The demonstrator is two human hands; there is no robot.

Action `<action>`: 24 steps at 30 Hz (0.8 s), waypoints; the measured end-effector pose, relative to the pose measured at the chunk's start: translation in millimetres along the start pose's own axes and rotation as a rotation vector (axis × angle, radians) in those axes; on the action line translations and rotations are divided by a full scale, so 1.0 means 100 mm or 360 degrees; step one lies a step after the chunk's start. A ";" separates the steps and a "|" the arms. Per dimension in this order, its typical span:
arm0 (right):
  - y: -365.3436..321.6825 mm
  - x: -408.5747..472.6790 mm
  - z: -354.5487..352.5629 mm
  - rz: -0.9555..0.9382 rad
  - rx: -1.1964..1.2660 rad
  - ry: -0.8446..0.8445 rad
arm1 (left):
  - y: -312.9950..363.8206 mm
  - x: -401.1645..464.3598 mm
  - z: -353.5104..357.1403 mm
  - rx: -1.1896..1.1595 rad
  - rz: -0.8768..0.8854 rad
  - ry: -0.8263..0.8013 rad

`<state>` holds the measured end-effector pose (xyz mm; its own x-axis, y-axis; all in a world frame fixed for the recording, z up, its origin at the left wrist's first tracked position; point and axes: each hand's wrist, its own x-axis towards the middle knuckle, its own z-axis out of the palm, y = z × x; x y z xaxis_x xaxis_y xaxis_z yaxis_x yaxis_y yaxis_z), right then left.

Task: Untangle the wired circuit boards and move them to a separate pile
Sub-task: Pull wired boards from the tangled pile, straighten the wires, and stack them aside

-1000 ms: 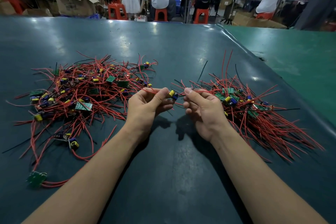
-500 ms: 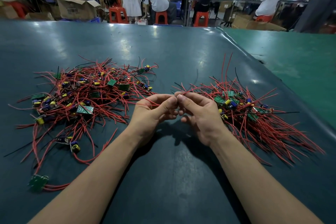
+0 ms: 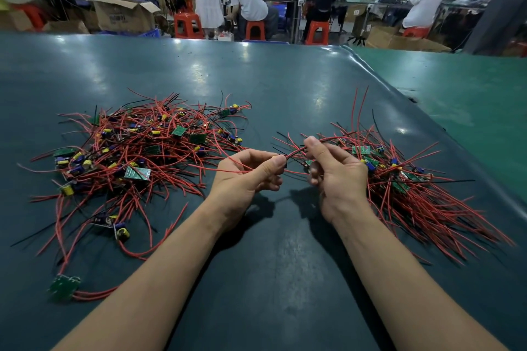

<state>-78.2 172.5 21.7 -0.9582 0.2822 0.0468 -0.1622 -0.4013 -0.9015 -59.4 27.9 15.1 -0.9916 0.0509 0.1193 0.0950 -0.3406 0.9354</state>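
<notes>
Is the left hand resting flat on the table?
No, the left hand is raised, pinching a red wire with the right hand.

wires [image 3: 159, 151] red, few black | boards [image 3: 137, 173] green | table [image 3: 256, 88] dark teal

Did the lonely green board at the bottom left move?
No. The green board lies at the same spot on the table, below the tangled pile.
</notes>
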 end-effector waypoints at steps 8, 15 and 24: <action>0.08 0.06 -0.09 -0.0718 -0.0686 0.0137 | 0.02 -0.02 -0.02 0.0025 0.0098 0.0021; 0.08 0.07 -0.09 -0.0597 -0.0599 0.0215 | 0.01 -0.02 -0.02 0.0067 0.0106 -0.0004; 0.03 0.10 -0.12 -0.0469 -0.0460 0.0247 | 0.00 -0.02 -0.07 0.0032 0.0110 -0.0043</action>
<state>-85.3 184.9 14.0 -0.8307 0.4842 0.2748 -0.3295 -0.0297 -0.9437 -57.6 21.5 12.6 -0.9798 0.0533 0.1928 0.1654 -0.3255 0.9310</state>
